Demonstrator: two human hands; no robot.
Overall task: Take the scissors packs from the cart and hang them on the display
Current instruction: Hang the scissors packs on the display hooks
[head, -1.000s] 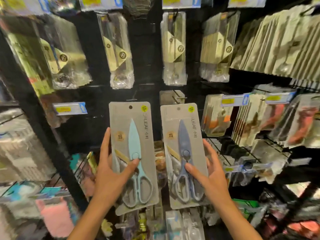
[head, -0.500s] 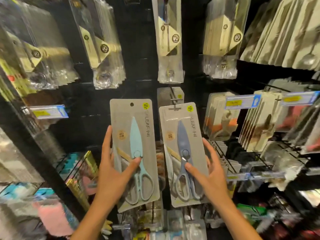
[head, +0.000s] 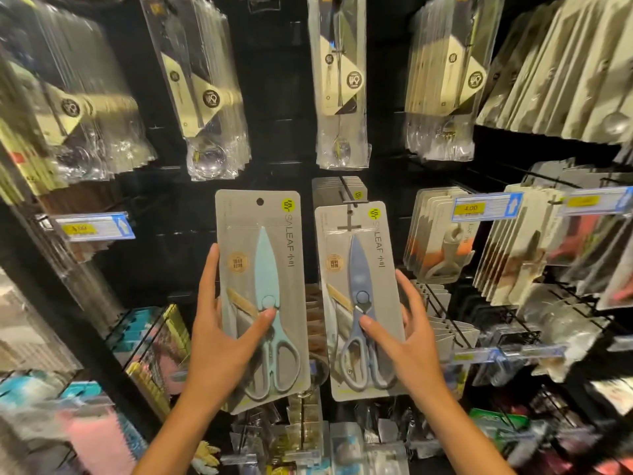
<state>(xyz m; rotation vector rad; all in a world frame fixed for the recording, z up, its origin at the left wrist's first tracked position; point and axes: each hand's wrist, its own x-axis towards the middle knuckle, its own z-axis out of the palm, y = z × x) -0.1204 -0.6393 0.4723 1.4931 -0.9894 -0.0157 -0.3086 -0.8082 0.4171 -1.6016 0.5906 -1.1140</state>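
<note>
The right hand (head: 407, 347) has brought the blue scissors pack (head: 359, 299) up onto the hook (head: 349, 214); the left hand (head: 222, 344) grips the green scissors pack (head: 263, 296) at 9 o'clock, still unhung.

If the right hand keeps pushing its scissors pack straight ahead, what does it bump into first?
Probably the stack of matching packs hanging right behind the blue scissors pack that the right hand holds; depth is hard to judge.

Left hand (head: 219, 341) covers the lower left of the mint scissors pack (head: 262, 296), its fingers tucked behind the card. Far-left goods (head: 51, 416) smear into blur. The left price tag (head: 94, 228) is unreadable. Both forearms run off the bottom edge.
</note>
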